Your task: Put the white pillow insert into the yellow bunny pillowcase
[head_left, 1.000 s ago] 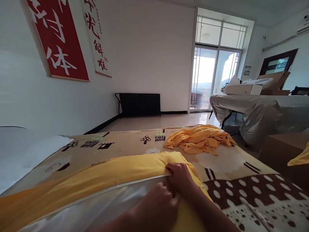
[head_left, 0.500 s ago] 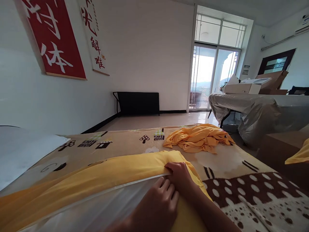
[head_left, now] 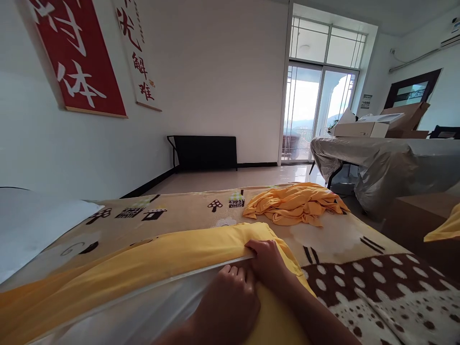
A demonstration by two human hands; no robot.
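Your right hand [head_left: 268, 261] pinches the yellow cover's [head_left: 151, 261] open edge while your left hand [head_left: 224, 306], fingers curled, presses the white pillow [head_left: 143, 311] inward, keeping both aligned.

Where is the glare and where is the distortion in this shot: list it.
Head view: the glass door is blown out white by daylight; the wall banner leans and bows from wide-angle distortion; the hands, right hand and left hand, sit dim and backlit on the yellow cover; glossy plastic shows soft sheen.
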